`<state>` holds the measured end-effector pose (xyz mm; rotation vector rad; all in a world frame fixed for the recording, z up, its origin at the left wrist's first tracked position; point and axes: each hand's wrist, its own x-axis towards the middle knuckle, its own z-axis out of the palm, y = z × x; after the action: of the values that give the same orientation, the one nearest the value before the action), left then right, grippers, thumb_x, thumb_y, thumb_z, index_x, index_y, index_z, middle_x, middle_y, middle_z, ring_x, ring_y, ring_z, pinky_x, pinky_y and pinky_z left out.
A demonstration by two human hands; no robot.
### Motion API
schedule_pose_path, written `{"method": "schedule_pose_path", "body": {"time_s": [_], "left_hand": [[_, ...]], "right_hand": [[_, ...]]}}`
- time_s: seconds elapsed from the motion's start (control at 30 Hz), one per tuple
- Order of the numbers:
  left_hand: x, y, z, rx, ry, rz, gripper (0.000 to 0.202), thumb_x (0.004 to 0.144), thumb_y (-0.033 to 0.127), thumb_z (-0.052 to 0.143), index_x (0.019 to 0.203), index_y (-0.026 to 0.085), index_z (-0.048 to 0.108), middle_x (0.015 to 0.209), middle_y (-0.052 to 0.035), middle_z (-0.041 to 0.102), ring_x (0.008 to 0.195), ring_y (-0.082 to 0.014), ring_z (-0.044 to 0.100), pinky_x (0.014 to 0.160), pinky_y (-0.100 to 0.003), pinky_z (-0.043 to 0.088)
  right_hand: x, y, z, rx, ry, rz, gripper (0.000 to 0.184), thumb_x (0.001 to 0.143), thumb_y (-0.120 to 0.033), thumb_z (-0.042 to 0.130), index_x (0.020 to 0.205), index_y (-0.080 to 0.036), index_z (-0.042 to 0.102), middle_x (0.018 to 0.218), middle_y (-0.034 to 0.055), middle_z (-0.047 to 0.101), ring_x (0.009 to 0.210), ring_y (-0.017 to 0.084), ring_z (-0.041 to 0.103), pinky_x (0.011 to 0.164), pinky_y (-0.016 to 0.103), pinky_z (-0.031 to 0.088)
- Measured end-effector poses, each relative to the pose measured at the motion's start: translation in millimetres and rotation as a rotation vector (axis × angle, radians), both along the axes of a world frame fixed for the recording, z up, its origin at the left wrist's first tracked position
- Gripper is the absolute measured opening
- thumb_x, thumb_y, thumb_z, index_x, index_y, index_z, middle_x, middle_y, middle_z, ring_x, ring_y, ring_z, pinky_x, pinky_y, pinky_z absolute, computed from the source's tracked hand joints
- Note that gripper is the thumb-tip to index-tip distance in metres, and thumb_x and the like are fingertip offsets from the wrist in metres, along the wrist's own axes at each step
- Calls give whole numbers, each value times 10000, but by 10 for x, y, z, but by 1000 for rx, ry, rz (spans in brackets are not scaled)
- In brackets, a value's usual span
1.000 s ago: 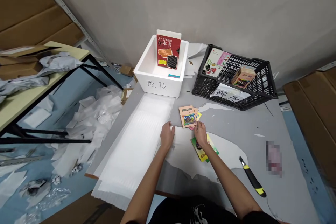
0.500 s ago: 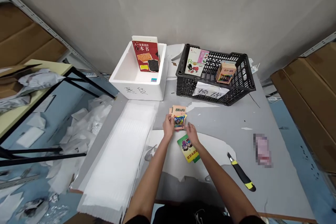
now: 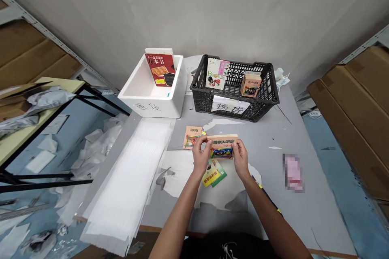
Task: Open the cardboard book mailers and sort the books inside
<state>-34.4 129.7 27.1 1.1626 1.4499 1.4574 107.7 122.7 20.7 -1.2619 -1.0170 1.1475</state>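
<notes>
Between my left hand (image 3: 201,156) and my right hand (image 3: 240,158) I grip a small salmon-pink booklet (image 3: 223,145) by its two side edges, cover facing up. It is raised over the table. Another pink booklet (image 3: 191,137) lies on the table just left of my left hand, with a bit of yellow and blue showing beside it. Below the held booklet lies a yellow and green booklet (image 3: 209,176), partly covered by it, on top of another green one. A black and yellow utility knife (image 3: 267,198) lies partly hidden under my right forearm.
A white foam box (image 3: 152,105) with a red book (image 3: 161,68) stands at the back left. Beside it, a black crate (image 3: 234,109) holds a white book and a stack of small booklets. White foam sheets (image 3: 130,178) cover the left side. A pink blurred item (image 3: 293,172) lies right.
My hands have lifted the pink booklet, moving it right, and my right hand now grips its right edge. Another pink booklet shows on the table where it was. The view has shifted slightly.
</notes>
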Motion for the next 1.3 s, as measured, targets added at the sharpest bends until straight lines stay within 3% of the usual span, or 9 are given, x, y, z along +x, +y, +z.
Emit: {"method": "schedule_pose_path", "body": {"time_s": [0.17, 0.3, 0.47, 0.63, 0.8, 0.93, 1.03, 1.17, 1.3], "left_hand": [[165, -53, 202, 132, 27, -71, 275, 835, 437, 530, 857, 196, 661, 837, -44, 659, 802, -169, 595, 735, -277, 452], [271, -91, 342, 198, -25, -176, 269, 843, 430, 531, 874, 213, 687, 868, -52, 671, 840, -179, 597, 755, -294, 454], [377, -70, 478, 114, -159, -345, 229, 826, 406, 571, 841, 205, 681, 908, -65, 638, 884, -183, 579, 781, -297, 446], [477, -75, 547, 41, -196, -383, 265, 819, 417, 575, 706, 180, 611, 848, -52, 592, 820, -165, 557, 744, -281, 432], [537, -104, 452, -26, -217, -304, 293, 829, 455, 545, 734, 185, 612, 862, -47, 601, 832, -168, 565, 750, -278, 438], [613, -242, 279, -146, -116, -83, 338, 850, 480, 495, 1031, 211, 593, 1054, -72, 623, 954, -187, 582, 788, -283, 456], [683, -314, 105, -244, -117, -84, 363, 820, 525, 519, 957, 193, 576, 902, -59, 650, 822, -184, 609, 697, -283, 480], [683, -205, -69, -294, -344, -18, 425, 809, 591, 482, 904, 182, 550, 864, -60, 666, 771, -186, 632, 660, -299, 504], [572, 23, -177, -412, -516, -35, 491, 735, 623, 542, 862, 149, 559, 784, -73, 682, 655, -192, 642, 598, -324, 514]], "right_hand": [[248, -88, 23, 70, 33, -32, 285, 859, -484, 494, 738, -226, 479, 673, -32, 470, 609, 118, 443, 574, 226, 394], [402, -70, -25, -9, 185, 28, 307, 798, -535, 562, 768, -234, 510, 654, -38, 478, 562, 115, 433, 531, 228, 395], [540, -52, 8, -143, 436, 92, 289, 713, -487, 691, 824, -250, 568, 737, -36, 589, 625, 109, 530, 594, 212, 447], [629, -137, 32, -228, 520, 132, 290, 696, -447, 724, 867, -252, 594, 800, -25, 646, 710, 123, 592, 672, 224, 472], [644, -192, 98, -249, 481, 153, 304, 703, -484, 703, 833, -249, 561, 785, -13, 655, 698, 146, 613, 618, 245, 481], [611, -124, 236, -230, 340, 91, 332, 740, -546, 625, 852, -252, 519, 786, 14, 666, 679, 189, 630, 533, 276, 474], [564, -54, 297, -202, 247, 82, 342, 755, -563, 592, 869, -248, 519, 766, 18, 665, 671, 195, 631, 511, 275, 468], [506, -30, 211, -158, 91, 183, 346, 741, -566, 607, 755, -225, 546, 699, 3, 644, 637, 168, 606, 544, 266, 478], [500, -68, 49, -248, -1, 288, 440, 724, -642, 565, 635, -214, 516, 491, -29, 567, 391, 111, 473, 394, 244, 396]]}}
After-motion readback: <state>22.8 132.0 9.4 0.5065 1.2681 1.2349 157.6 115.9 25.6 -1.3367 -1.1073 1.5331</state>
